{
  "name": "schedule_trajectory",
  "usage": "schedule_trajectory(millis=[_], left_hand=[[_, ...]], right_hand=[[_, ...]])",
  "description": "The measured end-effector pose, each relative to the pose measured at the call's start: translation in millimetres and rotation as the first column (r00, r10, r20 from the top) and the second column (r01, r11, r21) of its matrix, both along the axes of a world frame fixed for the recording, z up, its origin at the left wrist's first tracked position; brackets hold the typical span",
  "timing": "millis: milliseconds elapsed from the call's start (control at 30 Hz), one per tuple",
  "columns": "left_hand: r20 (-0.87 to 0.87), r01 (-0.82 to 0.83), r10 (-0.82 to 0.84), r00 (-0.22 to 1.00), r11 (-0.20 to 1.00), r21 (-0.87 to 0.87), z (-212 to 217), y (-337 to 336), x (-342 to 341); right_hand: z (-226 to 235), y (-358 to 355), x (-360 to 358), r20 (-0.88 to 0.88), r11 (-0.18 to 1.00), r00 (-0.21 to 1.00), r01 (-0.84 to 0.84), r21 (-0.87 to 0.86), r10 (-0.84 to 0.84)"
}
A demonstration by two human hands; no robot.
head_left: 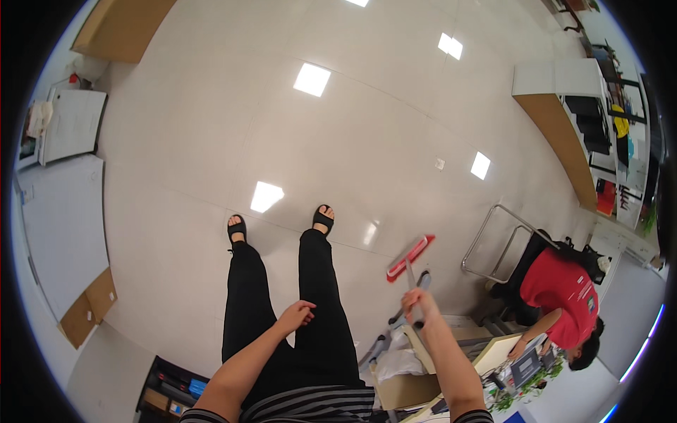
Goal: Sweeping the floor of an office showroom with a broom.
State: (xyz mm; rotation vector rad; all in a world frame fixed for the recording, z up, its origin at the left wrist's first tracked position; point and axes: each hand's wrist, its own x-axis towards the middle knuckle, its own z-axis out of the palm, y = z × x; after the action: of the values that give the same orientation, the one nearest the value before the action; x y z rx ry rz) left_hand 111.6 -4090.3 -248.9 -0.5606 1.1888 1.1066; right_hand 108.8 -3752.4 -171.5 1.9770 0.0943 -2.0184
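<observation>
In my right hand is the grey handle of a broom, with the fingers wrapped round it. The broom's red head rests on the floor ahead of that hand, its handle slanting back toward me. My left hand hovers in front of my black trousers, fingers loosely curled in and nothing visible in them. A small pale scrap lies on the glossy tiles beyond the broom head.
A person in a red shirt sits at a desk on the right, by a metal-framed chair. Near my right arm are a box with a white plastic bag and grey chair legs. White cabinets and cardboard boxes line the sides.
</observation>
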Motion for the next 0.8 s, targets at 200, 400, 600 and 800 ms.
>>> schedule_trajectory(millis=[200, 400, 600, 800], left_hand=[[0.13, -0.301, 0.277, 0.952, 0.925, 0.232, 24.5, 103.5, -25.3], [0.474, -0.616, 0.432, 0.767, 0.702, 0.358, 62.0, 169.6, -92.3], [0.519, -0.77, 0.59, 0.618, 0.587, 0.25, 117.4, 142.2, -123.8], [0.372, -0.996, 0.926, 0.066, 0.083, -0.03, 85.7, 19.2, -78.7]], right_hand=[[123.4, -2.6, -48.7, 0.007, 0.994, 0.998, -0.063, -0.09, 0.064], [176.8, -3.5, -19.3, -0.21, 0.96, 0.942, -0.278, -0.045, 0.263], [214.4, -67.4, -28.0, -0.057, 0.794, 0.822, -0.563, -0.228, 0.567], [203.5, -169.9, -85.9, -0.339, 0.526, 0.55, -0.834, -0.167, 0.763]])
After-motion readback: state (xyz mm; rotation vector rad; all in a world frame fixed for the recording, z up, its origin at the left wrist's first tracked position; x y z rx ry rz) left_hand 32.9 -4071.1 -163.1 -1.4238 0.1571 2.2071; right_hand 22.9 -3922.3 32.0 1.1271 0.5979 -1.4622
